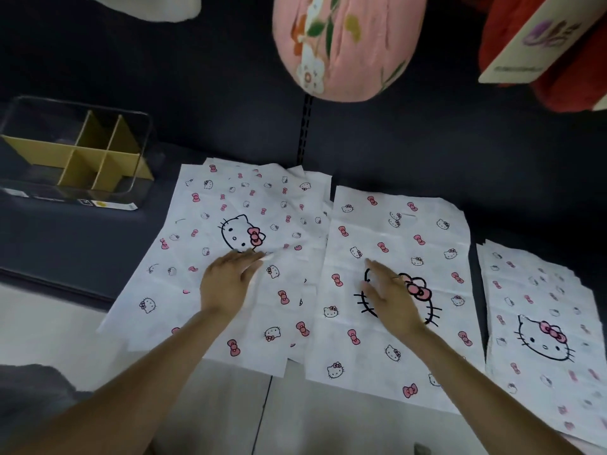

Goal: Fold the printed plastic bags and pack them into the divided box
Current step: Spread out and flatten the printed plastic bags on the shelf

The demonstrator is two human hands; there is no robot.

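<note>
Three lots of white plastic bags printed with cat faces and pink bows lie flat: the left stack, a middle bag, a right stack. The left hand and right hand rest spread, fingers unclenched, grasping nothing. At ten o'clock sits the clear box with yellow dividers.

three bag piles, one divided box, two hands

A pink floral cushion hung at the top of the view against a dark wall. To its right sat a red item with a white card bearing purple print. A black slotted rail ran down below the cushion.
</note>
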